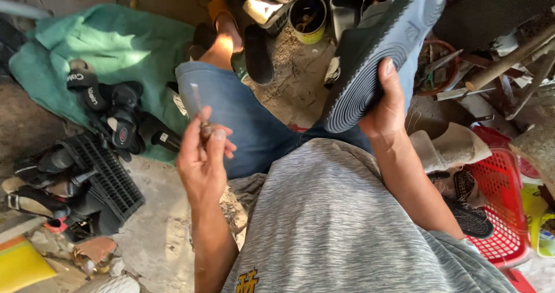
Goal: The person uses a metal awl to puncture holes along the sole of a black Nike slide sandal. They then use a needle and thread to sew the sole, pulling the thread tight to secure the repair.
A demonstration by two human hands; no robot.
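Sitting low, the person wore a grey marled shirt (347, 223) and blue denim shorts (248, 119), nearest the camera. Left hand (202, 157) was raised over the left knee, fingers pinched together on a small knife (199, 111); its wooden handle sat between thumb and fingertips, thin blade standing up. Long axis of the knife ran nearly vertical, tip pointing away from the body and leaning slightly left. Right hand (384, 111) was clamped on the heel end of a dark shoe (381, 44), thumb lying across the ribbed sole. Shoe was held in the air above the right thigh, sole turned toward the camera, long axis running diagonally from lower left at the heel to upper right at the toe. Knife and shoe were well apart.

Red plastic basket (503, 212) stood at the right side, beside the arm. Black sandals (110, 113) lay in a heap at the left, partly on a green cloth (115, 38) on the concrete. Farther off, an open tin can (307, 18) stood on the ground among more footwear.
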